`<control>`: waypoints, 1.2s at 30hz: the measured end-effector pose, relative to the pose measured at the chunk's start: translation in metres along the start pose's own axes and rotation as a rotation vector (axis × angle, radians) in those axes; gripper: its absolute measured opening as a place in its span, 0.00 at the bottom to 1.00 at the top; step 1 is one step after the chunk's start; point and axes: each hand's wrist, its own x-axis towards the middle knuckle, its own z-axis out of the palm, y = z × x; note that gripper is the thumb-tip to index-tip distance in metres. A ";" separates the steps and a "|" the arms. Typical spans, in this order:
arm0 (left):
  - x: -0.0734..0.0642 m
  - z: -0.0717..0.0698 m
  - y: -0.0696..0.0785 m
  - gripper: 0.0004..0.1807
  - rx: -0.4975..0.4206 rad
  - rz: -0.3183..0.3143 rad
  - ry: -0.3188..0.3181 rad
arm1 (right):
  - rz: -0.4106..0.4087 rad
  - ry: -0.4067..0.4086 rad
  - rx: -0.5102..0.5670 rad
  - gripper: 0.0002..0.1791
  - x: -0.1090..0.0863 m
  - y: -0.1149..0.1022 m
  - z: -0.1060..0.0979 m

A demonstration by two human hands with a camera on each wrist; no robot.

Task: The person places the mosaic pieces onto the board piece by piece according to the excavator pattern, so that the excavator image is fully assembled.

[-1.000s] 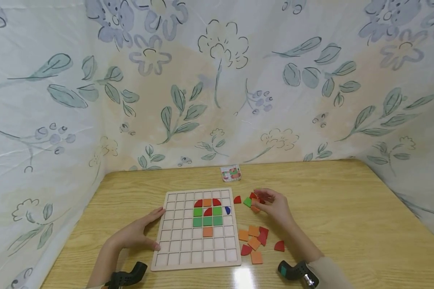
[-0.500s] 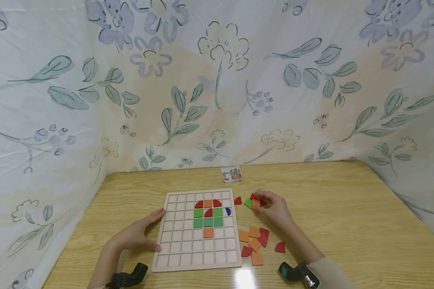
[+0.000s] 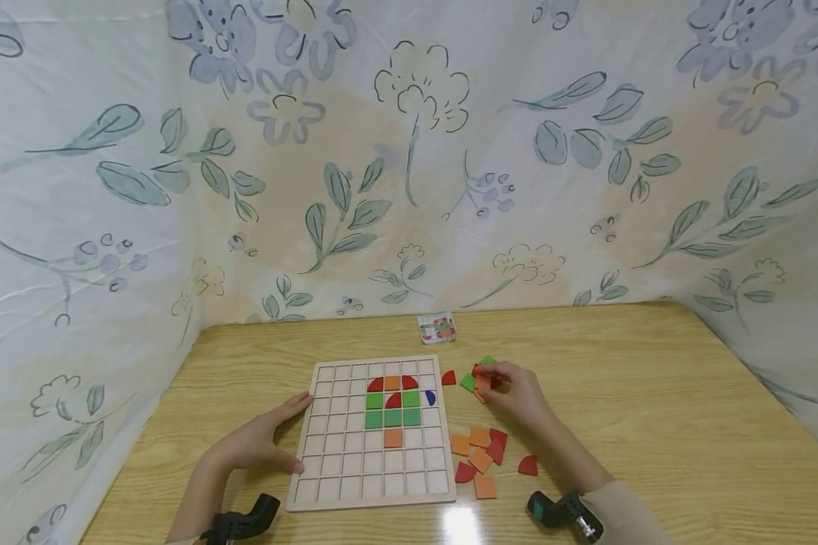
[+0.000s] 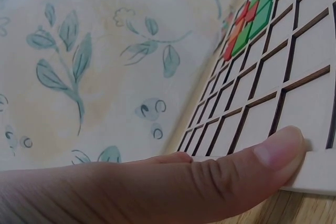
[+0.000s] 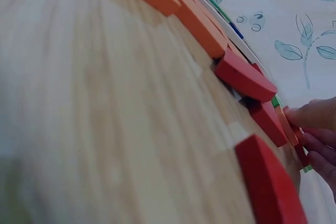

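Note:
A pale wooden grid board (image 3: 327,484) lies on the table, with red, orange, green and dark green tiles set in its squares. A dark blue half-round piece (image 3: 430,397) sits near its right side. My left hand (image 3: 255,443) rests along the board's left edge; the thumb (image 4: 278,150) touches the frame in the left wrist view. Right of the board, my right hand (image 3: 518,390) pinches an orange square tile (image 3: 482,382) between thumb and fingers, over a small pile. Green tiles (image 3: 468,382) and red pieces show around the fingers, partly hidden.
Several orange squares (image 3: 480,459) and red quarter-rounds (image 3: 465,472) lie loose right of the board. One red quarter-round (image 3: 528,465) is apart, near the right forearm. A small pattern card (image 3: 436,327) lies behind the board. Floral cloth (image 3: 409,189) hangs behind the table.
The fingers of my right hand have shifted slightly at the pile, and a green tile has come into sight behind them. My left hand and the board stay put.

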 end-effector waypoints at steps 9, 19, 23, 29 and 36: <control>0.001 0.001 0.000 0.58 -0.019 -0.006 -0.005 | 0.043 -0.016 0.016 0.14 -0.001 -0.004 -0.003; -0.001 0.001 0.000 0.58 -0.010 0.007 -0.004 | -0.040 -0.017 0.005 0.13 -0.004 -0.019 -0.012; -0.001 0.002 -0.002 0.58 -0.010 -0.008 -0.002 | -0.081 -0.026 0.020 0.14 -0.006 -0.025 -0.011; 0.000 0.002 -0.002 0.58 -0.015 -0.007 -0.003 | -0.096 -0.060 -0.010 0.14 -0.014 -0.036 -0.001; -0.001 0.001 0.000 0.59 -0.003 -0.009 0.006 | -0.182 -0.151 0.021 0.14 -0.026 -0.048 0.019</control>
